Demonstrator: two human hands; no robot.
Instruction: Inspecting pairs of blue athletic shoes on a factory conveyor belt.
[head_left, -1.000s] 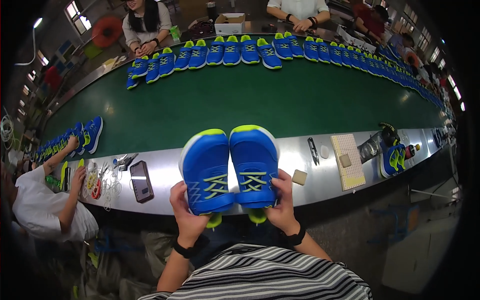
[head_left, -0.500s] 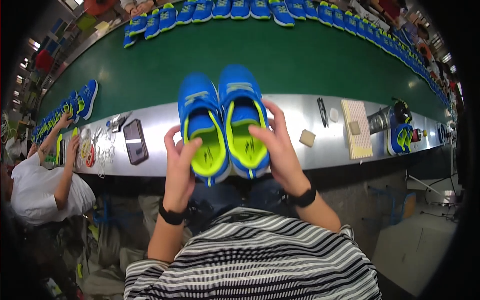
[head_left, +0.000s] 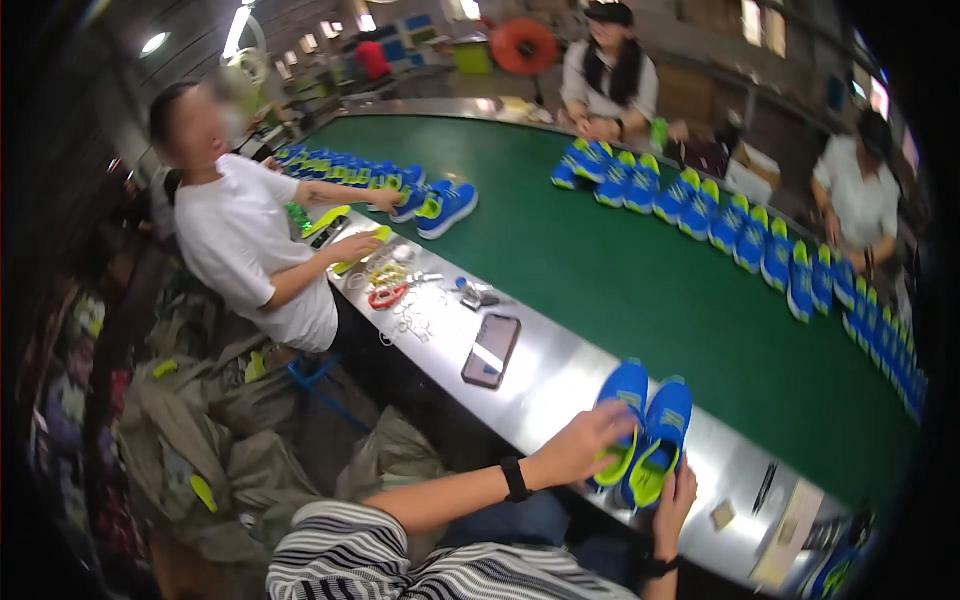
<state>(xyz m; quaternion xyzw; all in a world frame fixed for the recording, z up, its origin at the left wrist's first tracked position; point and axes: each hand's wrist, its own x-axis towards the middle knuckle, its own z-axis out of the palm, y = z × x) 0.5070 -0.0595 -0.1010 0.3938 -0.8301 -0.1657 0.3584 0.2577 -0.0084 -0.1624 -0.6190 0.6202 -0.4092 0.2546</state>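
A pair of blue sneakers with lime-green linings lies in front of me at the metal table edge, toes pointing away: the left sneaker [head_left: 625, 383] and the right sneaker [head_left: 668, 415]. My left hand [head_left: 585, 445], blurred by motion, is over the left sneaker's opening with its fingers apart. Around the outer heel side of the right sneaker, my right hand [head_left: 676, 503] keeps its grip; some of its fingers are hidden. Black bands circle both my wrists.
A phone [head_left: 492, 350], small metal tools [head_left: 475, 295] and tangled cords [head_left: 405, 315] lie on the metal strip [head_left: 560, 385]. Rows of blue sneakers [head_left: 735, 230] line the green belt [head_left: 560, 250]. A co-worker in a white shirt [head_left: 255, 245] reaches toward sneakers at left.
My view has swung left, bringing co-workers into sight. The sneakers now appear lower right. My left hand has come off the left sneaker's heel; my right hand stays at the right one.
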